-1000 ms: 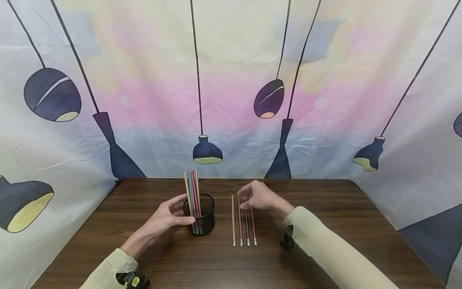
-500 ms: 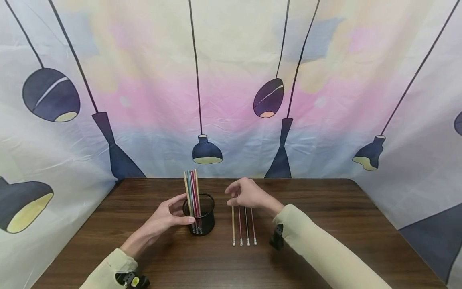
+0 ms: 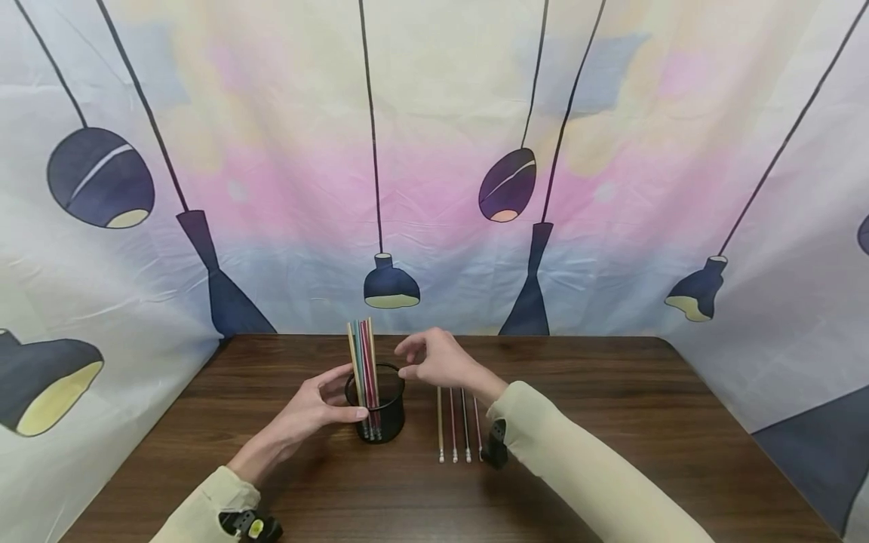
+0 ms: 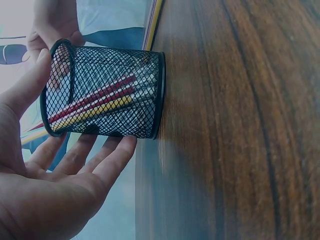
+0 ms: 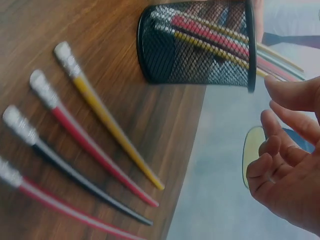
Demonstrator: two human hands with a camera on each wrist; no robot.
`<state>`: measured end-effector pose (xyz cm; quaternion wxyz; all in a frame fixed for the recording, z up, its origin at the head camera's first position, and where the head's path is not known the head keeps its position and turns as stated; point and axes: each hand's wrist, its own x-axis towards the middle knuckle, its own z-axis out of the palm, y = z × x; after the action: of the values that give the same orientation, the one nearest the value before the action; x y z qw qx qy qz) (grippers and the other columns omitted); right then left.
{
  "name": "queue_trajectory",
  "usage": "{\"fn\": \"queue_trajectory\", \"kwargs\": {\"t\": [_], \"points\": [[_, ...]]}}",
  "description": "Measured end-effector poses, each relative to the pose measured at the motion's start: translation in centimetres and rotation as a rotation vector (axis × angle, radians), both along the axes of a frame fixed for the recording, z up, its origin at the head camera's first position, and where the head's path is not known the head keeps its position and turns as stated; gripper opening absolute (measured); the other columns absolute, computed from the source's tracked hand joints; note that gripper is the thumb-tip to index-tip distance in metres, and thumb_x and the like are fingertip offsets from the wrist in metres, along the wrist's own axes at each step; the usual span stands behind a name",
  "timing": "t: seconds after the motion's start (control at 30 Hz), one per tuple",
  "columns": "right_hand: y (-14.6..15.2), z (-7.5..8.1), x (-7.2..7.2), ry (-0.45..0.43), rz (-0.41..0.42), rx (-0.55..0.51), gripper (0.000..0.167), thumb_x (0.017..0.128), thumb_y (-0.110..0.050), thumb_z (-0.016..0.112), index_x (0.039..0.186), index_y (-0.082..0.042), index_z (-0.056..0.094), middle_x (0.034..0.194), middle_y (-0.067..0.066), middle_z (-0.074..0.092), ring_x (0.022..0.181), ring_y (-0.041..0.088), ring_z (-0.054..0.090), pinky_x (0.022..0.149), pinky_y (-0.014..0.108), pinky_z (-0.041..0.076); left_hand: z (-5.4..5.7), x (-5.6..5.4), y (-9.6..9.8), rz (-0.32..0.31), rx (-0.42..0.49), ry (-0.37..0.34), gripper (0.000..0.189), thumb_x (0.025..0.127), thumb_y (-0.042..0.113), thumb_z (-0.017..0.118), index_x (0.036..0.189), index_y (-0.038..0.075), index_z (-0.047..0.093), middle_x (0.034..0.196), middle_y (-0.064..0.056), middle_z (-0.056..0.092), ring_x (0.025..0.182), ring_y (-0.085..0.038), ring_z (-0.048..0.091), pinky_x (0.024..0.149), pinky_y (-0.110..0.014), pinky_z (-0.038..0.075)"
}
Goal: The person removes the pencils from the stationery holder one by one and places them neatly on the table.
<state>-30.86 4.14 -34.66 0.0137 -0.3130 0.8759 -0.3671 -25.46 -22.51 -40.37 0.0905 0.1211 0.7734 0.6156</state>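
My left hand (image 3: 315, 402) grips the black mesh pencil cup (image 3: 390, 422). My right hand (image 3: 441, 359) hangs loosely bent near it.

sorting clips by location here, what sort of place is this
Probably a staged filming corner; the wider room is out of view. A creased cloth printed with lamps hangs behind and beside the table, and black devices are worn at both sleeve cuffs.

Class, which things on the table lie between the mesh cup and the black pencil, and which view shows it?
A yellow pencil and a red pencil lie between the cup and the black pencil; the right wrist view shows it clearly.
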Motion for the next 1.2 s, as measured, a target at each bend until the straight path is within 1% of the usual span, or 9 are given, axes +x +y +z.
{"fn": "queue_trajectory", "kwargs": {"t": [0.13,0.23,0.37,0.47,0.67,0.77,0.93,1.07,1.2], "points": [[-1.0,0.2,0.1,0.009,0.010,-0.016,0.029,0.092,-0.010,0.084,0.120,-0.010,0.078,0.097,0.003,0.072,0.088,0.015,0.063,0.076,0.033,0.051,0.0,0.0,0.1,-0.009,0.016,-0.001,0.091,0.091,0.012,0.083,0.164,0.000,0.031,0.152,-0.028,0.050,0.135,-0.045,0.055,0.105,-0.051,0.048],[-1.8,0.3,0.2,0.024,0.009,-0.026,0.032,0.091,-0.010,0.085,0.122,-0.009,0.078,0.100,0.006,0.073,0.092,0.017,0.065,0.080,0.033,0.051,0.0,0.1,0.1,-0.019,0.029,0.002,0.091,0.091,0.011,0.083,0.164,-0.001,0.030,0.153,-0.029,0.049,0.134,-0.045,0.055,0.104,-0.050,0.048],[-2.6,0.5,0.3,0.033,0.006,-0.030,0.034,0.090,-0.009,0.085,0.124,-0.009,0.077,0.101,0.002,0.072,0.097,0.018,0.066,0.087,0.034,0.052,0.0,0.1,0.0,-0.032,0.046,0.005,0.091,0.091,0.010,0.082,0.164,-0.001,0.029,0.153,-0.030,0.049,0.134,-0.045,0.055,0.103,-0.047,0.049],[-3.0,0.4,0.2,0.026,0.006,-0.033,0.036,0.091,-0.008,0.084,0.126,-0.011,0.076,0.103,0.001,0.071,0.099,0.017,0.065,0.088,0.036,0.052,0.0,0.0,0.0,-0.028,0.045,0.005,0.090,0.091,0.009,0.082,0.164,-0.001,0.030,0.152,-0.029,0.049,0.133,-0.044,0.056,0.102,-0.046,0.050],[-3.6,0.3,0.1,0.050,0.009,-0.041,0.038,0.089,-0.006,0.084,0.127,-0.011,0.076,0.104,0.003,0.072,0.100,0.017,0.065,0.089,0.036,0.051,0.0,-0.1,0.0,-0.020,0.041,0.004,0.088,0.091,0.009,0.082,0.163,0.000,0.032,0.151,-0.028,0.051,0.132,-0.043,0.057,0.101,-0.045,0.051],[-3.7,0.1,0.1,0.051,-0.003,-0.040,0.039,0.090,-0.007,0.084,0.128,-0.012,0.076,0.113,0.003,0.073,0.106,0.018,0.066,0.093,0.036,0.051,0.0,0.0,0.0,-0.028,0.044,0.000,0.088,0.092,0.009,0.082,0.164,-0.001,0.032,0.151,-0.028,0.050,0.132,-0.043,0.057,0.101,-0.043,0.051],[-3.6,-0.2,0.0,0.033,-0.026,-0.040,0.040,0.090,-0.008,0.084,0.129,-0.013,0.075,0.128,0.003,0.072,0.115,0.020,0.065,0.095,0.037,0.052,0.1,0.0,0.1,-0.021,0.041,-0.001,0.088,0.092,0.009,0.082,0.164,0.000,0.033,0.152,-0.028,0.050,0.133,-0.043,0.056,0.101,-0.044,0.050],[-3.6,-0.3,0.0,0.016,-0.029,-0.052,0.040,0.091,-0.008,0.084,0.129,-0.014,0.075,0.131,0.003,0.071,0.120,0.022,0.064,0.097,0.039,0.052,0.1,0.0,0.1,-0.018,0.038,0.005,0.088,0.091,0.009,0.082,0.163,-0.001,0.032,0.152,-0.029,0.050,0.133,-0.044,0.056,0.101,-0.044,0.050],[-3.6,-0.5,0.0,0.002,-0.026,-0.074,0.044,0.091,-0.005,0.083,0.133,-0.014,0.073,0.134,0.003,0.070,0.121,0.022,0.064,0.098,0.039,0.052,0.1,0.0,0.0,-0.005,0.035,-0.004,0.088,0.091,0.009,0.082,0.163,0.001,0.033,0.151,-0.027,0.052,0.132,-0.043,0.057,0.101,-0.044,0.050]]}}
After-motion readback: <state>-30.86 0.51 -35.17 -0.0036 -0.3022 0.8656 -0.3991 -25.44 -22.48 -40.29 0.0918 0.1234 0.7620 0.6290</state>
